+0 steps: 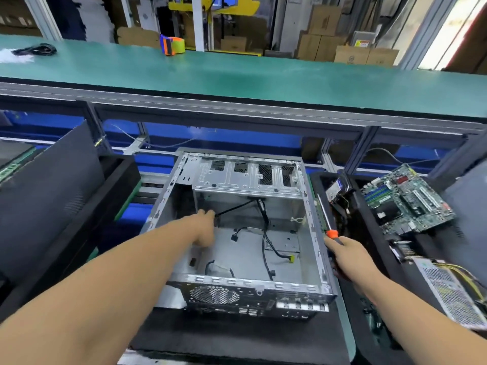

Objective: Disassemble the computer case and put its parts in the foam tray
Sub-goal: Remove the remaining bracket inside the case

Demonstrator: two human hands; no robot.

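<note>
On the far left a dark side panel [50, 185] leans against a black foam block, well apart from the work. In the middle of the table [263, 338] sits the computer case [237, 284], open side up and nearly bare: its metal floor shows, with only the drive cage [247, 177] at the far end and a few loose black cables [266, 241] left inside.

The left hand [204, 227] reaches down into the case at its left inner wall, with the fingertips at the end of a black cable that runs off toward the drive cage. The fingers look bunched as if pinching that cable, but blur hides whether they have truly closed on it, so I cannot tell.

The right hand [347, 256] rests at the case's right rim, gripping a screwdriver [326, 219] by its black and orange handle, shaft pointing away along the rim.

Further right, the foam tray [374, 246] already holds the motherboard [405, 198], a drive with wires [338, 193] and the power supply [448, 291].

The step in hand appears to be freeing the remaining wiring. The next move probably calls for a firm pinch on the connector and a straight pull, then carrying the cable across to the tray.
</note>
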